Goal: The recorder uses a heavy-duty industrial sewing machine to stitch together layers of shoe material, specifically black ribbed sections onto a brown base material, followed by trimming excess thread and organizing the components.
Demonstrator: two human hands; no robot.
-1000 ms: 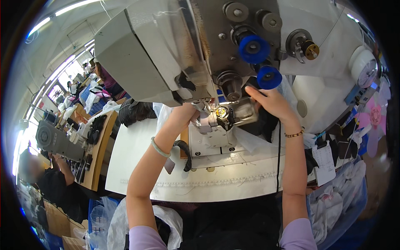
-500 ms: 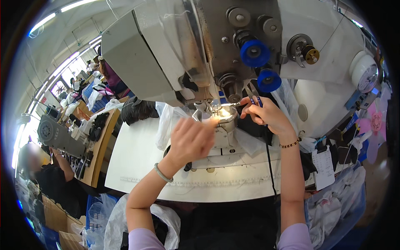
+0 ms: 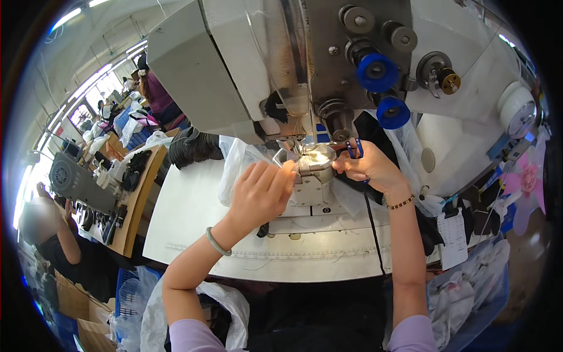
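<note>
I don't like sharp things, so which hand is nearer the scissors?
Right. The right hand holds the scissors by their blue handles; the left hand is off to their left, lower in the picture.

Scissors [image 3: 356, 149] | blue handles, slim blades | in right hand [image 3: 375, 166] | pointing leftward near lit needle area [image 3: 318, 155] of sewing machine [image 3: 328, 70] | blade opening unclear

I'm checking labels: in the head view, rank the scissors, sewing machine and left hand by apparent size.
1. Sewing machine
2. Left hand
3. Scissors, partly hidden by the right hand
</note>
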